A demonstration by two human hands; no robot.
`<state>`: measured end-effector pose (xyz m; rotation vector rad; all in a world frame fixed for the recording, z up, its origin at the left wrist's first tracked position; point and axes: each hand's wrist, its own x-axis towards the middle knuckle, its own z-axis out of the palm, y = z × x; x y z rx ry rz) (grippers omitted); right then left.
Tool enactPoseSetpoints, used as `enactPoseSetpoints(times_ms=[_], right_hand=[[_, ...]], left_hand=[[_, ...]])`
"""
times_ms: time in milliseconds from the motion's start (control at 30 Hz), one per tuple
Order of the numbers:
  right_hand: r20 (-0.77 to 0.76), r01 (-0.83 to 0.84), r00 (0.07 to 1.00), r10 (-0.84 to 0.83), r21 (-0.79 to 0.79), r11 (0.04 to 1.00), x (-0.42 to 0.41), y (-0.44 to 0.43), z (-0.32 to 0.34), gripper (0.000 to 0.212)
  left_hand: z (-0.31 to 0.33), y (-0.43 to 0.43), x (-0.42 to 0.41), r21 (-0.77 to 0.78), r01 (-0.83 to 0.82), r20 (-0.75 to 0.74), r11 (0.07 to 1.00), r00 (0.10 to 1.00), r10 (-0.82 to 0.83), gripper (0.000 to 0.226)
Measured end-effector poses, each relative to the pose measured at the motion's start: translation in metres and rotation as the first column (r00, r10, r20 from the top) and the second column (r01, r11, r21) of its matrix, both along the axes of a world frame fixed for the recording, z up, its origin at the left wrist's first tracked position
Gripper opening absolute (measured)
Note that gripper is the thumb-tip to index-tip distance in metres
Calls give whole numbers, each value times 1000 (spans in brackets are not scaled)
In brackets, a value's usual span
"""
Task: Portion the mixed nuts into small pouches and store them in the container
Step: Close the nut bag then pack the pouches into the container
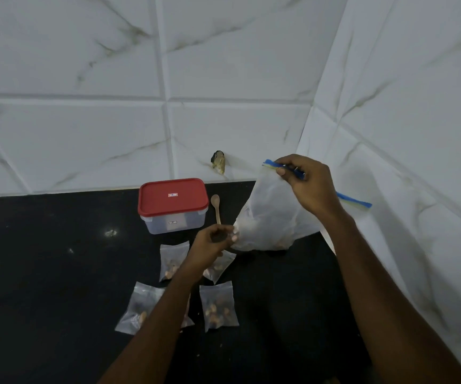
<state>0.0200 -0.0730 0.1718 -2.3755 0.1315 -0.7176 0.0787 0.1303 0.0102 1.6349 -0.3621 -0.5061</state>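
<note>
Holding the large bag (273,217) upright on the black tabletop (43,273), the person uses both hands. The right hand (307,187) is at the top of the bag, and its fingers are closed in a pinch on the blue zip strip (272,164). One end of the strip sticks out behind the wrist. The left hand (215,241) is at the lower left edge of the bag. Its fingers are curled and they seem to pinch the plastic there. Some brownish mixed nuts (280,246) show dimly at the bottom of the bag.

In front of the bag, 4 small pouches (219,306) lie flat on the tabletop in 2 rows, each with nuts inside. The left forearm crosses over them and hides part of them.

The container (172,220) stands behind the pouches near the tiled wall (85,79), and its red lid (172,198) is on. A wooden spoon (216,205) lies just to the right of the container, between it and the bag.
</note>
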Motion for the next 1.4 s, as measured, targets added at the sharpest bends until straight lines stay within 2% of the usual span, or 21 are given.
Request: enactPoseSetpoints(times_ms=[200,300,433,500,667,867,1000,1033,1067,1133,1200,1233,1400], right_hand=[[34,29,999,-30,30,999,1,-3,3,17],[46,50,998,-52,49,998,2,-4,3,18],[56,79,995,-83,60,995,2,-8,2,17],[63,83,994,-88,75,994,2,-10,2,18],[92,138,984,-152,143,980,0,-27,5,15],[43,116,992,-122,130,985,3,-20,2,17],[-29,27,999,-25,93,995,7,-19,6,14],[-45,1,999,2,77,997,8,-15,6,13],[-65,-27,997,31,59,998,9,-12,6,12],[-143,-91,985,94,28,995,11,-5,6,14],[-221,-135,966,134,10,991,11,-2,7,13],[-223,-128,967,126,8,992,11,-3,7,10],[-36,54,998,-50,95,994,8,-18,7,9]], left_hand=[[-10,1,-3,-56,-81,-310,995,949,60,29],[-12,-2,-5,-97,-115,-400,989,914,67,28],[-13,-4,-7,-197,-178,-395,964,915,88,26],[-13,-4,-8,-198,-191,-372,961,922,106,23],[-16,4,-5,-174,-237,-433,956,890,142,14],[-16,3,-8,21,-156,-183,988,971,157,13],[-6,3,-6,-4,-80,26,997,996,80,59],[-2,0,-4,-13,-56,93,998,994,57,64],[6,-4,-4,-19,-33,154,999,987,35,61],[21,-14,-2,-44,-12,244,999,970,22,40],[32,-20,1,-84,-48,267,995,961,69,14],[33,-21,2,-94,-77,255,993,962,99,9],[25,-11,2,-142,-167,135,976,973,186,20]])
